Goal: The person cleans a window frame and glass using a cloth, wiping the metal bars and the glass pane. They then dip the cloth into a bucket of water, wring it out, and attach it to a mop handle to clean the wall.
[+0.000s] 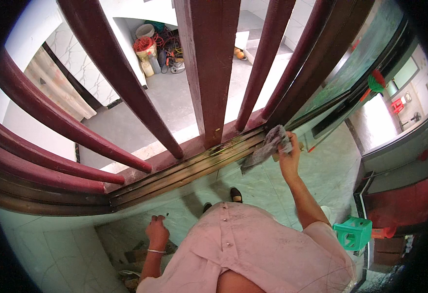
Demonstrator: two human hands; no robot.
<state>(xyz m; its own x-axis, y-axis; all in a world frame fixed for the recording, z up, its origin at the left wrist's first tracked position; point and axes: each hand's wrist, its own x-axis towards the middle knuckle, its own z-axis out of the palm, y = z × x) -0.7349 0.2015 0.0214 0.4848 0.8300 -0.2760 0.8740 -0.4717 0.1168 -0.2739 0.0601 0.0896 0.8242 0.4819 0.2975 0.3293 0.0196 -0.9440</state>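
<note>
A grey fluffy cleaning cloth (pixel 269 146) is bunched in my right hand (pixel 289 152), with one end hanging down. The hand is by the right end of a window sill track (pixel 188 170), whose long grooves look worn and dirty. Dark red wooden window bars (pixel 133 88) rise from the red sill just beyond the track. A thicker red post (pixel 214 73) stands among them. My left hand (pixel 158 232) hangs low at my side, a light bangle on its wrist. Its fingers look curled, and whether anything is inside them is hidden.
Through the bars, a bucket with red cord (pixel 144 44), jugs and tangled cables sit on a grey floor. To my right are a green plastic stool (pixel 353 233), a red-fronted cabinet (pixel 400 201) and a long-handled tool with a green and red head (pixel 376 81).
</note>
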